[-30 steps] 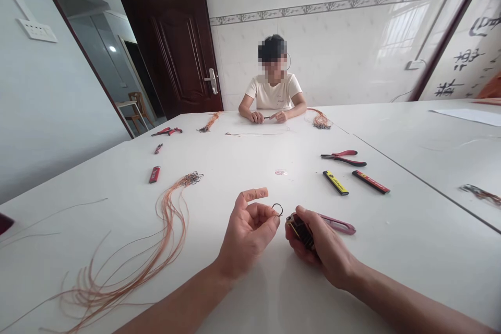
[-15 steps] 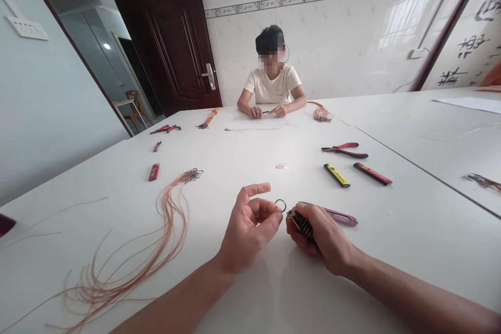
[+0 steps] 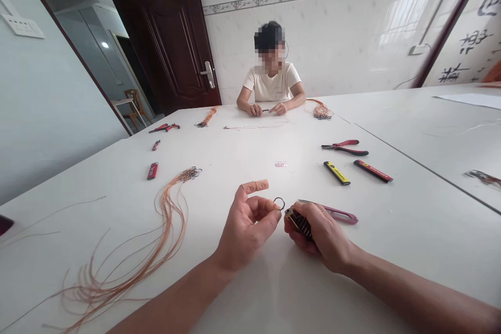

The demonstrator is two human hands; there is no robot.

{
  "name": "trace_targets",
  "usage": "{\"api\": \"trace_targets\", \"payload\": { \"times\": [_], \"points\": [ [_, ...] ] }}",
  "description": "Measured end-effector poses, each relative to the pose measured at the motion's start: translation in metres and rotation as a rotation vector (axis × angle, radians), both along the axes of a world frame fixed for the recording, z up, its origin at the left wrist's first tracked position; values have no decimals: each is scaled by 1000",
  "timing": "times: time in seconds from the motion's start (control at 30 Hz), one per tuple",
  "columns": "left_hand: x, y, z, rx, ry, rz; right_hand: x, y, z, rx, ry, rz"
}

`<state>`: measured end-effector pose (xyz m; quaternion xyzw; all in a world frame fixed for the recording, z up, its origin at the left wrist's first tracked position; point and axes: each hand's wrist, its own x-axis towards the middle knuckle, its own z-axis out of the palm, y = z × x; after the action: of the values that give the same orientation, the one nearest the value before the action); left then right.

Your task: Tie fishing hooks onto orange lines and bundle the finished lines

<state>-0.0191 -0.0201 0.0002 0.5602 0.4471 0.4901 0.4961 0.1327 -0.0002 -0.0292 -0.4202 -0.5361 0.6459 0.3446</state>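
Between thumb and fingertips, my left hand (image 3: 247,222) pinches a dark fish hook (image 3: 279,201), its bend sticking out above the fingers. My right hand (image 3: 323,235) is wrapped around a black and gold lighter (image 3: 299,223), whose top end points at the hook with a small gap between them. Partly hidden behind the right hand lie pink thread snips (image 3: 343,215) on the white table (image 3: 242,154). To the left is a bundle of hooks tied to orange lines (image 3: 168,209), with the line ends spread toward me.
Pliers (image 3: 344,147), a yellow lighter (image 3: 336,173) and a red lighter (image 3: 373,171) lie beyond my right hand. Another red lighter (image 3: 152,170) and pliers (image 3: 165,128) are at far left. A person (image 3: 271,81) sits opposite, between two hook bundles (image 3: 206,117).
The hook and the lighter's top are slightly closer together. Both hands keep their grips, and the view has shifted a little.
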Motion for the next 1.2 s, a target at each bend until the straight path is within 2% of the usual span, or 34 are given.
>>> {"api": "trace_targets", "payload": {
  "times": [0.43, 0.63, 0.7, 0.77, 0.87, 0.93, 1.0, 1.1, 1.13, 1.2],
  "points": [
    [1, -1, -1, -2, -24, -15, -1, -1, 0, -13, 12, 12],
    [-1, 0, 0, -8, -11, 20, -3, -2, 7, -10, -41, -50],
    [-2, 1, 1, -12, -14, 29, 0, 0, 9, 113, -191, -108],
    [-3, 2, 2, -18, -20, 33, 3, 3, 10, 347, -462, -142],
    [-3, 2, 2, -25, -26, 39, 8, 8, 4, 685, -867, -132],
    [-3, 2, 2, -23, -30, 41, 9, 11, -1, 828, -1014, -110],
    [-3, 3, 1, -9, -35, 44, 9, 12, -4, 925, -1061, -88],
    [-3, 3, -1, 22, -37, 50, 8, 8, 1, 1004, -940, -103],
    [-3, 3, -2, 30, -32, 49, 8, 6, 4, 982, -864, -124],
    [-3, 3, -3, 44, -14, 41, 8, -1, 14, 831, -706, -160]
  ]
}}
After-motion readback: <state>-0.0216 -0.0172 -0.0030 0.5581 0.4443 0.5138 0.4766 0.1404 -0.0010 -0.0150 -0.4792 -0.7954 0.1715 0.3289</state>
